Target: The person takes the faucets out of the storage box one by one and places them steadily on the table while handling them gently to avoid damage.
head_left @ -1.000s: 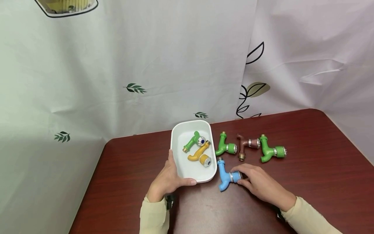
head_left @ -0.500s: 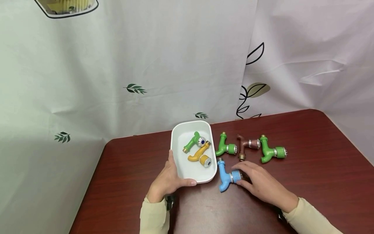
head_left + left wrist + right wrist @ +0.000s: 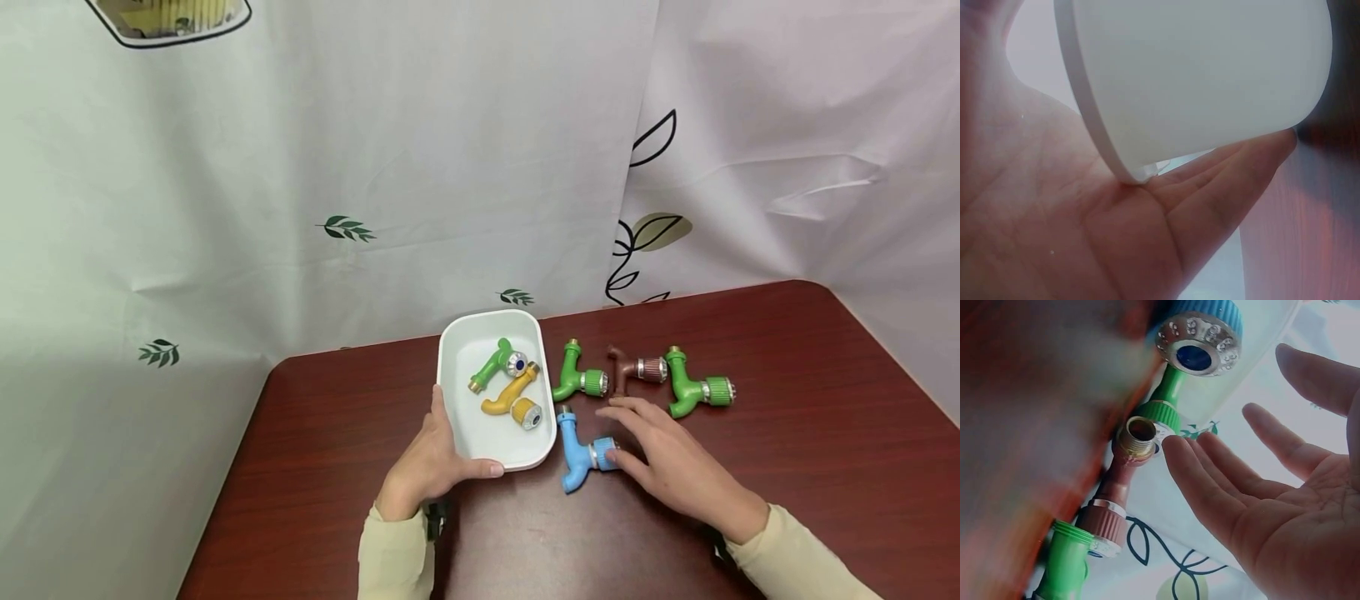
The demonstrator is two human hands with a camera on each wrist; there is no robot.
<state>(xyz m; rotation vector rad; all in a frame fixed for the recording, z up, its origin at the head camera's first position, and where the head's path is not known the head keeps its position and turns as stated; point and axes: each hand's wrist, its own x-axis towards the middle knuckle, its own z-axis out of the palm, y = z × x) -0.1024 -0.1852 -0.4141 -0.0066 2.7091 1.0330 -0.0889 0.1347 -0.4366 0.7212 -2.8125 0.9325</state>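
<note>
My left hand [image 3: 426,467] holds the near left corner of a white plastic tray [image 3: 468,437], thumb along the near rim and fingers against the left wall; the left wrist view shows the fingers [image 3: 1229,181] straight along the tray's outside [image 3: 1210,75]. Inside lie a green tap [image 3: 491,367] and a yellow tap [image 3: 507,395]. Right of the tray a light blue tap [image 3: 576,450] lies on the table. My right hand [image 3: 671,458] hovers by its knob, fingers spread; in the right wrist view the fingers [image 3: 1210,494] are apart from the blue knob [image 3: 1194,337] and hold nothing.
Behind the blue tap lie a green tap [image 3: 572,375], a brown tap [image 3: 621,371] partly behind my right fingertips, and another green tap [image 3: 686,387]. The dark red table [image 3: 337,417] ends at a white leaf-patterned curtain [image 3: 450,167].
My right hand's fingers have spread away from the blue tap's knob, reaching toward the brown tap. The left hand, tray and taps have stayed in place.
</note>
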